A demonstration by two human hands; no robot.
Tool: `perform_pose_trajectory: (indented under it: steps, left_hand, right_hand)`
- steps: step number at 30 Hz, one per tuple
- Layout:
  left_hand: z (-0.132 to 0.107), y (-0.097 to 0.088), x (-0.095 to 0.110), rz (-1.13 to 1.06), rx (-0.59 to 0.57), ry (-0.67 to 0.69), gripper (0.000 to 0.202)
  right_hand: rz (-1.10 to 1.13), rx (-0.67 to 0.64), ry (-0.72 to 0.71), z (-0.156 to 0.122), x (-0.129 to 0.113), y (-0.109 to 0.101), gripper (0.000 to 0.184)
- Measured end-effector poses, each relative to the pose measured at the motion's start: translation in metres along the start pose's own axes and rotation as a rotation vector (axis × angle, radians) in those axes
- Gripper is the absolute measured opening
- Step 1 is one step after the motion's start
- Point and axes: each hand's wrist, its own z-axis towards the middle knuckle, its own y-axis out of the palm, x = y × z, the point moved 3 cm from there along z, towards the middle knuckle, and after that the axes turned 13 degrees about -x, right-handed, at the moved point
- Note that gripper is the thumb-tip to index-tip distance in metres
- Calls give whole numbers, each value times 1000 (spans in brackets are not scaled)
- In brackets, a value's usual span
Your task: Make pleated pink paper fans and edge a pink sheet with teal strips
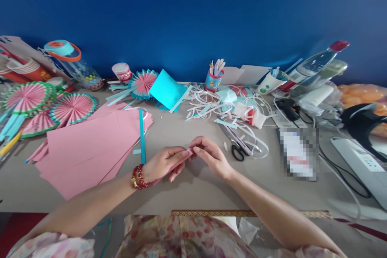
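Note:
My left hand (166,163), with red bead bracelets at the wrist, pinches a small folded piece of pink paper (189,152). Most of that paper is hidden under the fingers and palm. Meeting it from the other side, my right hand (211,156) has its thumb and fingertips closed on the paper's end. Large pink paper sheets (90,141) lie in a loose pile to the left. Across their right edge rests a blue paper strip (142,135). Black-handled scissors (238,152) lie just beyond my right hand.
Pleated paper fans (73,109) sit at the left. White paper strips (205,105) are heaped at the back, near a pen cup (214,79). A blurred phone-like object (298,155), a power strip (361,161) and a tilted bottle (314,66) are on the right.

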Motion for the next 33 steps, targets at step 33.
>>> perform_pose_trajectory:
  steps: [33]
  left_hand:
    - [4, -1, -1, -10, -66, -104, 44]
  right_hand:
    - [-473, 23, 76, 1, 6, -2, 23]
